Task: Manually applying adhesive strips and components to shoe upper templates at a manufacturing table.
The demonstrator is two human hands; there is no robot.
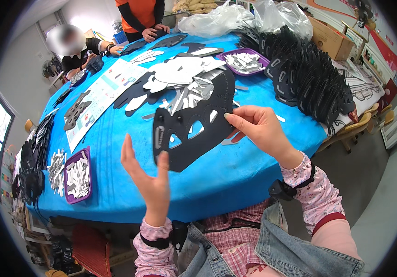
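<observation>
A flat black piece with cut-outs, like a shoe upper [187, 154], is held up over the near side of the blue table. My right hand [263, 129] pinches its right edge between thumb and fingers. My left hand [148, 180] is by its left end, fingers spread and upright. The left thumb overlaps the piece's lower left edge; whether it touches cannot be told. A pale oblong patch [159, 137] shows on that left end. Just behind lies a heap of white cut pieces [180, 71], with grey-white strips [194, 98] among them.
Purple trays of strips stand at near left [89, 187] and far right [266, 62]. Black uppers are stacked at right [304, 78] and left [32, 171]. A printed sheet [104, 99] lies on the blue cover [120, 184]. Two other people work across the table.
</observation>
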